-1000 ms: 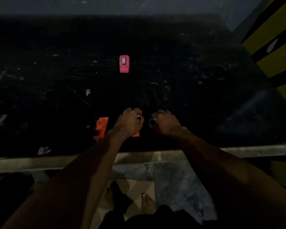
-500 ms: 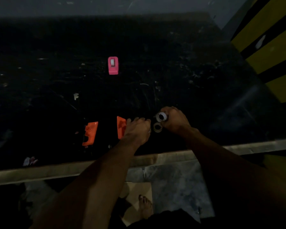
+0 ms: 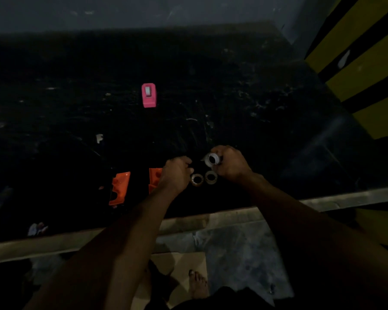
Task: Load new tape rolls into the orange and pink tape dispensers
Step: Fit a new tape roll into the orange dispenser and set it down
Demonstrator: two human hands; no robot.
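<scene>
Very dim, grainy view, deep shadow across the dark surface, wide-angle bending at the edges.

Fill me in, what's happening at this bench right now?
A person is reloading tape dispensers on a dark table. The right hand holds a white tape roll just above the surface; the left hand is curled beside two small tape rolls lying flat. The orange dispenser is apart: one half lies alone, the other half sits partly behind the left wrist. The pink dispenser sits untouched farther back.
</scene>
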